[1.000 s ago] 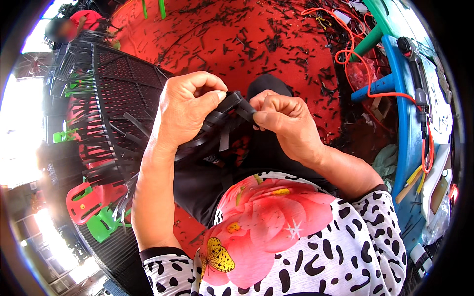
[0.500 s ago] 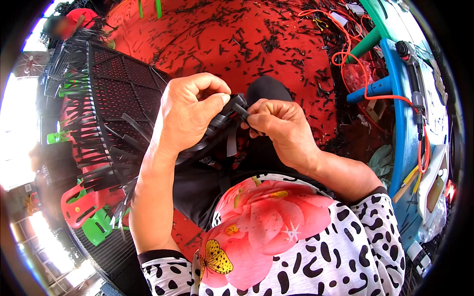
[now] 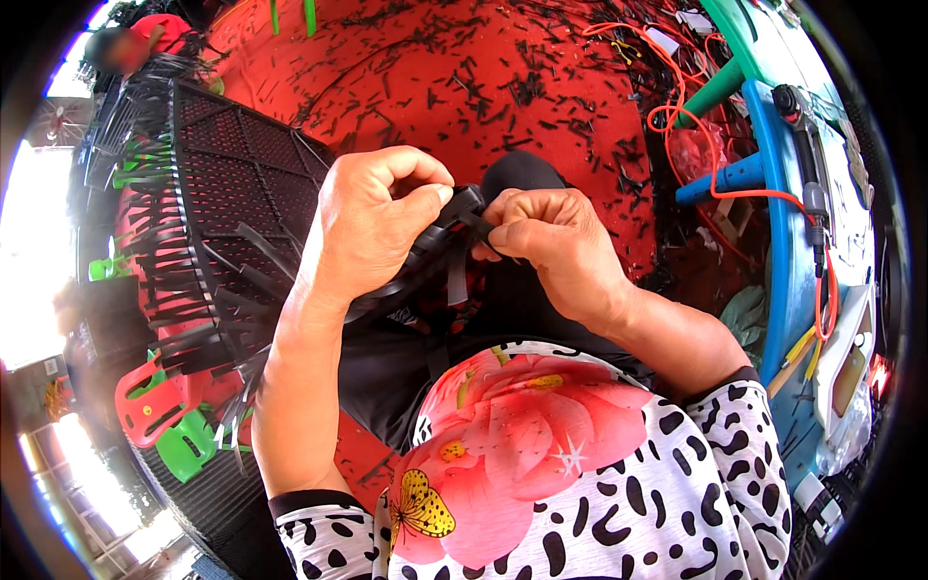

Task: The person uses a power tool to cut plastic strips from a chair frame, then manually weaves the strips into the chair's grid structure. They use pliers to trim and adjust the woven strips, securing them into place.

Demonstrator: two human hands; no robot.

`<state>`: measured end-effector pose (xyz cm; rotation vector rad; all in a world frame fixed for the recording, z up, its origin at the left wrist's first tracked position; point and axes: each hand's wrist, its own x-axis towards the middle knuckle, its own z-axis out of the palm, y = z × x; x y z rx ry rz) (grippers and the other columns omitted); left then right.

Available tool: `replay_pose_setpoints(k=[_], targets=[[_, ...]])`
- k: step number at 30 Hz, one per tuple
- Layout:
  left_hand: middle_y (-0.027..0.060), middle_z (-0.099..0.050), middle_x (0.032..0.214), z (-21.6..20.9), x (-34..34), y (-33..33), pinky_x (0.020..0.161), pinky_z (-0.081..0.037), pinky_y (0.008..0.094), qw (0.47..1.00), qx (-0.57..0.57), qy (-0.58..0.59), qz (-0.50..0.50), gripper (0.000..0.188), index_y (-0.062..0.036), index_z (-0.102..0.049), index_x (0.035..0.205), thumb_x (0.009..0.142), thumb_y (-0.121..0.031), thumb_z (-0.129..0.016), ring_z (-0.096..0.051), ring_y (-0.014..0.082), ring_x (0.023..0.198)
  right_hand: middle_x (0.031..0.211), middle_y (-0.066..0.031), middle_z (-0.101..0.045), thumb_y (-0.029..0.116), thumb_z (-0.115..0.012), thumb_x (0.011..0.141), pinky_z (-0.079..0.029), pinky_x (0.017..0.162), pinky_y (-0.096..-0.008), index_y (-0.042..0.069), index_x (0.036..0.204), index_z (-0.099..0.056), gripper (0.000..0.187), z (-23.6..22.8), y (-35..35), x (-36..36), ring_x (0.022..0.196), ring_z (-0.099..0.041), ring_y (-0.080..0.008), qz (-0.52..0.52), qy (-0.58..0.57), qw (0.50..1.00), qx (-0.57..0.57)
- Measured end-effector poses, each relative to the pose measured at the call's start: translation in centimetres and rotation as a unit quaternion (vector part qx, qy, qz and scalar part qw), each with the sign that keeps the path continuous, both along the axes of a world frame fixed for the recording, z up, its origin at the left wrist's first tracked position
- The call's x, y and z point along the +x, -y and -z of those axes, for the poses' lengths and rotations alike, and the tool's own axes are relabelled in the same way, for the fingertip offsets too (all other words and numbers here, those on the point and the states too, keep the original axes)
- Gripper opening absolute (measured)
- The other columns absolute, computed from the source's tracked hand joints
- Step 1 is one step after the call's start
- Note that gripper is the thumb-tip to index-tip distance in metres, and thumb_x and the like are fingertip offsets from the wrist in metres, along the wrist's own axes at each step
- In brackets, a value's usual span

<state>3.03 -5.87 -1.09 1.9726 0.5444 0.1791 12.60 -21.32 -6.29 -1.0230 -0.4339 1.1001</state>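
Head view: my left hand point(image 3: 372, 222) is raised over my lap, its thumb and curled forefinger drawn close beside the dark end of a black wrapped bar point(image 3: 468, 199); I cannot tell whether they pinch anything; my right hand point(image 3: 561, 246) is clenched, thumb on forefinger, gripping a flat black strip point(image 3: 477, 223) just beside that bar end; the bar lies between my hands, above my dark trousers, partly hidden by my left hand; a loose strip end point(image 3: 456, 278) hangs below it.

To my left stands a black woven panel point(image 3: 251, 155), strip ends fringing its outer edge; near it are a red chair point(image 3: 159, 411) and a green chair point(image 3: 186, 447); black scraps point(image 3: 527, 89) litter the red floor point(image 3: 290, 63); on my right a blue counter point(image 3: 781, 271) carries a dark tool point(image 3: 807, 159) with an orange cord point(image 3: 681, 106); a person in red point(image 3: 164, 35) is at the upper left.
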Motion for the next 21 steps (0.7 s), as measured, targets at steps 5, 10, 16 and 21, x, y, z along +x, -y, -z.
replay_pose_setpoints(k=[5,10,16,21], targets=[[0.0018,-0.062,0.066,0.0,0.0,0.0,0.055,-0.043,0.0222,1.0,0.016,0.007,0.004,0.008,0.0009,-0.065,0.08,0.078,-0.006,-0.062,-0.051,0.0039,0.059,0.067,-0.0068,-0.062,0.008,-0.059,0.077,-0.04,0.059,-0.0237,0.002,0.065,-0.059,0.013,-0.1,-0.1,-0.2,0.063,-0.053,-0.0097,-0.001,-0.072,0.997,-0.011],[0.0024,-0.062,0.066,-0.1,-0.1,0.0,0.055,-0.043,0.0226,1.0,0.018,0.001,0.005,0.009,0.0011,-0.065,0.08,0.079,-0.006,-0.061,-0.051,0.004,0.058,0.069,-0.0072,-0.061,0.009,-0.057,0.081,-0.045,0.063,-0.0261,0.004,0.068,-0.058,0.014,-0.9,0.0,-0.6,0.065,-0.058,-0.0137,0.027,-0.157,0.987,-0.028],[0.0057,-0.063,0.066,0.2,-0.2,-0.1,0.056,-0.044,0.024,1.0,0.023,0.014,0.009,0.01,0.0018,-0.065,0.08,0.077,-0.006,-0.06,-0.054,0.0064,0.059,0.071,-0.0069,-0.061,0.007,-0.056,0.082,-0.047,0.064,-0.025,0.004,0.067,-0.058,0.015,-1.7,0.1,-0.6,0.066,-0.06,-0.0155,0.028,-0.192,0.98,-0.047],[0.008,-0.063,0.066,0.2,-0.2,-0.2,0.057,-0.045,0.0253,1.0,0.016,0.015,0.004,0.011,0.0023,-0.065,0.08,0.077,-0.007,-0.06,-0.056,0.0082,0.059,0.075,-0.005,-0.06,0.009,-0.057,0.083,-0.044,0.059,-0.0251,0.002,0.067,-0.058,0.018,0.1,-0.3,-0.9,0.064,-0.055,-0.0128,0.038,-0.045,0.998,-0.009]])
